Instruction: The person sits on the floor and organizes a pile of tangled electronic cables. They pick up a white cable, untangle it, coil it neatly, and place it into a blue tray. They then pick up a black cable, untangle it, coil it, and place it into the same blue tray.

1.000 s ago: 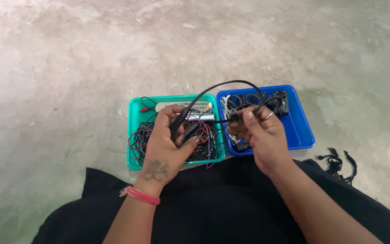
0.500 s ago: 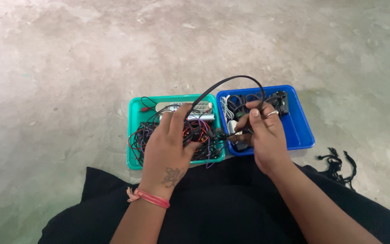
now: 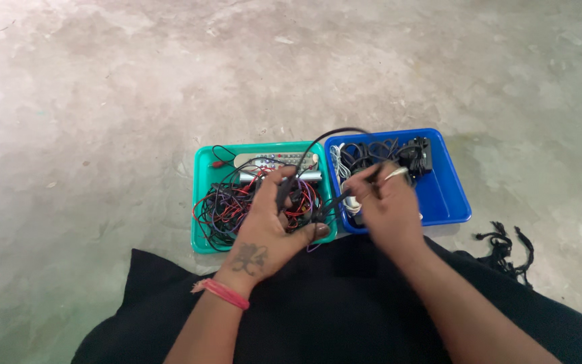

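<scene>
Two trays: one green tray point(image 3: 201, 176) and one blue tray point(image 3: 447, 195) beyond the hands. One grey remote point(image 3: 274, 160), one black adapter point(image 3: 417, 154). Tangled wires point(image 3: 227, 205) uncountable; two hands.

Bare indoor floor workspace, likely a home or small informal sorting spot; exact kind can't be told.

Rough, stained grey concrete floor point(image 3: 136, 87) fills the view, no bench or furniture. Two shallow plastic trays sit side by side directly on it: a teal rectangular tray point(image 3: 201, 195) with tangled coloured wires and a grey remote control point(image 3: 274, 160), and a blue rectangular tray point(image 3: 449, 195) with black cables. Person sits on the floor, black cloth point(image 3: 331, 303) over the lap.
</scene>
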